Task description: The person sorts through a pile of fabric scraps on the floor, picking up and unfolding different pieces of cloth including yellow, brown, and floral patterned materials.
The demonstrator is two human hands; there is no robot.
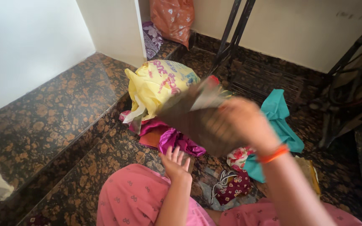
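Currently right hand (241,121) grips a blurred dark cloth (193,117) raised above the floor scraps, left hand (174,161) open, fingers spread beside purple fabric (181,142); looks like sorting, next needs a steady two-handed hold.

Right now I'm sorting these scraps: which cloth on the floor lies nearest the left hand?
The shiny purple cloth, crumpled just beyond the left hand. The teal cloth lies farther right, past the right hand; the floral scrap is also farther off.
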